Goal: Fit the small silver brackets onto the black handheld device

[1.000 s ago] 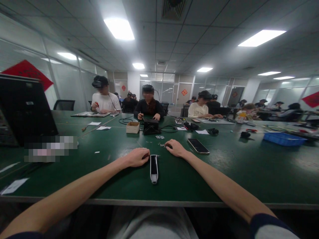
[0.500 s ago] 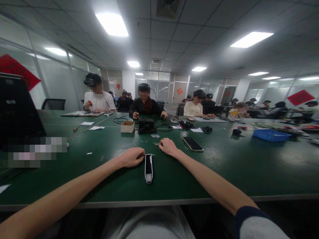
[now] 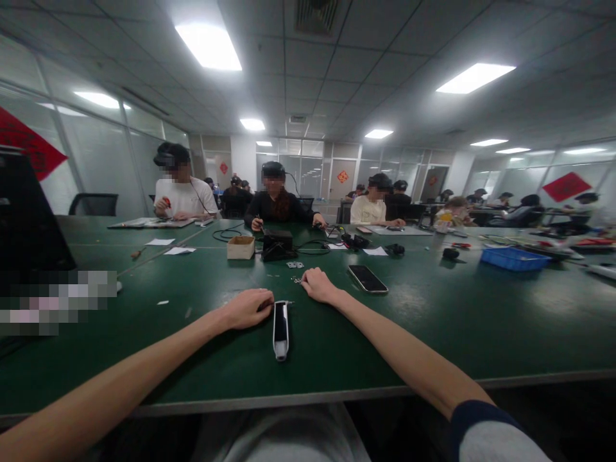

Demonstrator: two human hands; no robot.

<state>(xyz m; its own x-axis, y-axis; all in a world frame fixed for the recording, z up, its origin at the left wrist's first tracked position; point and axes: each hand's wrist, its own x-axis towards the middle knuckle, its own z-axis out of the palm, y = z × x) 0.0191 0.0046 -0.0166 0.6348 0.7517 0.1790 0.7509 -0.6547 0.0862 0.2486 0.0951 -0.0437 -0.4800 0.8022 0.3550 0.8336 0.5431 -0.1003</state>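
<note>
My left hand (image 3: 248, 309) curls beside the casing (image 3: 280, 330), which lies on the tabletop (image 3: 356, 366) before me, likely for easy reach; my right hand (image 3: 317, 284) bunches narrowly by small parts (image 3: 295, 280). Whether either grips anything, I can't tell.

- Lower centre of the frame: a device (image 3: 280, 350) on the table (image 3: 366, 362), just right of the left hand (image 3: 250, 308).
- Just below centre: small parts (image 3: 296, 280), left of the right hand (image 3: 317, 284).
- Right of centre: a phone (image 3: 367, 278).
- Left of centre: a box (image 3: 240, 248).
- Right side: a tray (image 3: 514, 259).
</note>
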